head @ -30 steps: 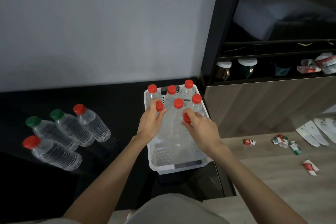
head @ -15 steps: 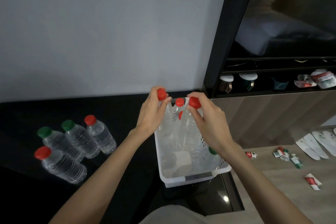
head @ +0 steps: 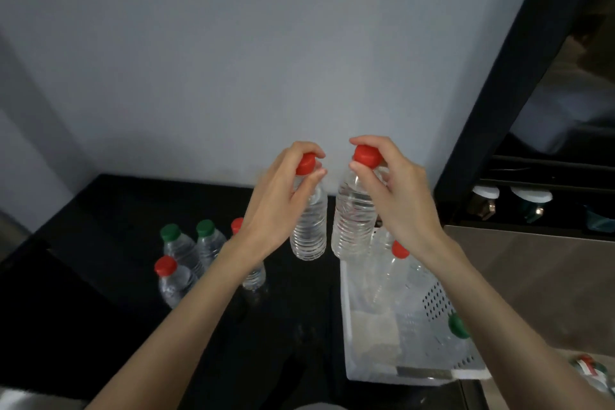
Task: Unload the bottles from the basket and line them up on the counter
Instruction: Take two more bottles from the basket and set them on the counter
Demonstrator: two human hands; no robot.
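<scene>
Now about half of the job looks done. Four bottles (head: 181,253) stand on the bench (head: 100,210) at the left, in a loose group and not yet a clean line. Each grip pinches a red cap: the left hand (head: 283,203) holds one bottle (head: 309,226) and the right hand (head: 396,196) a second bottle (head: 352,220), both lifted clear of the basket (head: 399,373). At least two more wait inside it.

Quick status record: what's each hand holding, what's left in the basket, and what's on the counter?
left hand: pinches red cap of first bottle, held in air
right hand: pinches red cap of second bottle, held in air
basket: red-capped bottle and green-capped bottle visible inside
counter: four standing bottles, two green caps, two red
</scene>
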